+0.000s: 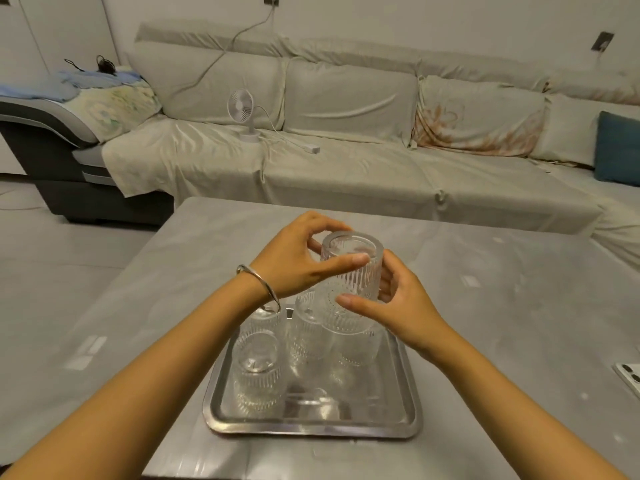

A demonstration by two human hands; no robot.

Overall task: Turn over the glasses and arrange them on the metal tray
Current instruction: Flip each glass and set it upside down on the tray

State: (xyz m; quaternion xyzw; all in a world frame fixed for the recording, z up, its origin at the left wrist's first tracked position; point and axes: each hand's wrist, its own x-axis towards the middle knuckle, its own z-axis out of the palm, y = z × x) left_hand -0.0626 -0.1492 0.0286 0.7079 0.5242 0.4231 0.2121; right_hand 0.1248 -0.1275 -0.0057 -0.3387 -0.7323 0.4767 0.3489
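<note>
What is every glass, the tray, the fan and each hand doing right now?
Lifted glass: held above the tray by both hands.
Front-left glass: standing on the tray.
Back-left glass: on the tray, partly hidden by the wrist.
Metal tray: flat on the table.
Left hand: gripping the lifted glass.
Right hand: gripping the lifted glass.
Desk fan: upright on the sofa.

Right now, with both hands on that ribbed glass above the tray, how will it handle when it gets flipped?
The ribbed glass looks thick-walled, so probably heavy for its size. Its ridges should give the left hand and right hand some grip. It is likely fragile if knocked against the glasses on the metal tray.
</note>
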